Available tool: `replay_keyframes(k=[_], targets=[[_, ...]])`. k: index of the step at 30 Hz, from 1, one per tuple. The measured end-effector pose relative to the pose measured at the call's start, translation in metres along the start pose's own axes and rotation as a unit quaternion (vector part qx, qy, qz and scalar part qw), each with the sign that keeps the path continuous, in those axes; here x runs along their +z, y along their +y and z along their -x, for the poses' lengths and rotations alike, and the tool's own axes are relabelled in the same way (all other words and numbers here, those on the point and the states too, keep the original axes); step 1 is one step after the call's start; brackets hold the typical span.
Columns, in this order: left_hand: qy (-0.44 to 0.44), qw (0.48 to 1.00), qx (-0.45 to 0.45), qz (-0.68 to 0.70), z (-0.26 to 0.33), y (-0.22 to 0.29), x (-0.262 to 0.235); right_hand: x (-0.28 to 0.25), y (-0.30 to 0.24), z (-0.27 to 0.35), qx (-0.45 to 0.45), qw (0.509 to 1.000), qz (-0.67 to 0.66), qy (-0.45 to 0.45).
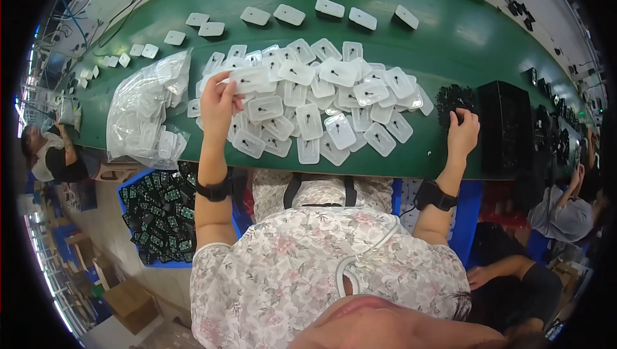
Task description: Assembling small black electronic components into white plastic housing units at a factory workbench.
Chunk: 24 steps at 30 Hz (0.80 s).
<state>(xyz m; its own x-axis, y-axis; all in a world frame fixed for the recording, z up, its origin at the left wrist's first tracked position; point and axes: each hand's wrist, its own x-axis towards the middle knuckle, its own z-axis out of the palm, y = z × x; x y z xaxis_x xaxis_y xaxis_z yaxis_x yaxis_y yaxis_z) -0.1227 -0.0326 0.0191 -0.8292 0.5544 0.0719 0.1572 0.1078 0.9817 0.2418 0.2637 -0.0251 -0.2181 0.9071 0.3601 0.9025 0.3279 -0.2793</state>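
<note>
On the green table lies a broad heap of white translucent rounded-rectangular plastic covers (308,122), many with a small black part at the middle. My left hand (219,99) is at the heap's left side, its thumb and fingers closed on the edge of one white plastic cover (254,80). At the right, my right hand (463,132) has its fingertips pinched at the near edge of a pile of small black parts (455,99). Whatever sits between those fingertips is too small to make out.
A clear bag of white covers (148,108) lies left of the heap. Separate white pieces (289,14) form a row along the far side. A black box (505,124) stands at the right. Below the table's left edge is a blue bin (123,202) of circuit boards. Other people sit nearby.
</note>
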Motion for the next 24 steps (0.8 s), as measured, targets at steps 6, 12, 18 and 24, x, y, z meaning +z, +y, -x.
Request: replay_keyframes(k=[6, 12, 18, 24], targets=[[-0.006, 0.994, 0.033, -0.103, -0.041, -0.02, 0.007, 0.006, 0.006, 0.001, -0.035, 0.997, -0.039, 0.053], [0.013, 0.98, -0.004, -0.198, -0.049, -0.021, -0.012, 0.0, 0.001, 0.001, -0.012, 0.992, -0.097, 0.077], [-0.006, 0.961, -0.002, -0.276, -0.055, -0.019, -0.012, -0.003, 0.011, 0.004, -0.012, 0.981, -0.134, 0.139], [0.017, 0.951, -0.024, -0.307, -0.04, -0.023, -0.031, -0.02, -0.03, 0.008, -0.04, 0.954, -0.291, 0.061]])
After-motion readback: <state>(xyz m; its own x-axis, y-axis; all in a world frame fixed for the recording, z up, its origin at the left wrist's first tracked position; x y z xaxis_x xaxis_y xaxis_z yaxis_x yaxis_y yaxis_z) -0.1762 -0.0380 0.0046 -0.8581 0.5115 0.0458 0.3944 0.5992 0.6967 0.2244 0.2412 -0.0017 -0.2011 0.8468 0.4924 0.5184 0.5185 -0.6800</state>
